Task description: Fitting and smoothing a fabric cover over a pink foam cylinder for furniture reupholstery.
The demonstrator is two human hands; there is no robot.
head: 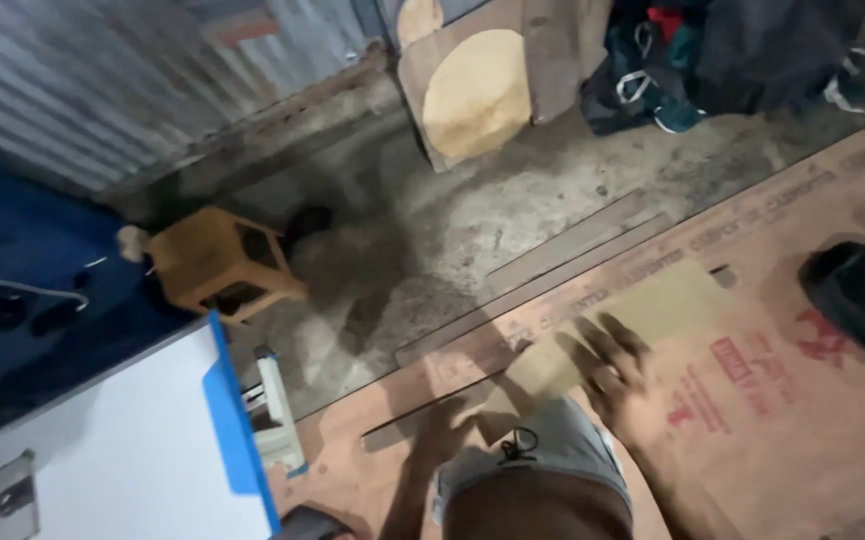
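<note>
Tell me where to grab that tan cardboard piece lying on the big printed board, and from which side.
Probably the far end of the cardboard piece, coming from beyond it. It lies flat on the printed board, and the right hand already presses its near end, so the far edge is the free one; a thin flat sheet likely needs fingers slid under that edge.

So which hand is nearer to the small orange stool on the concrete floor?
The left hand is nearer. It rests low on the plywood sheet, across bare floor from the orange stool. The right hand lies flat on the tan board piece, farther to the right.
</note>
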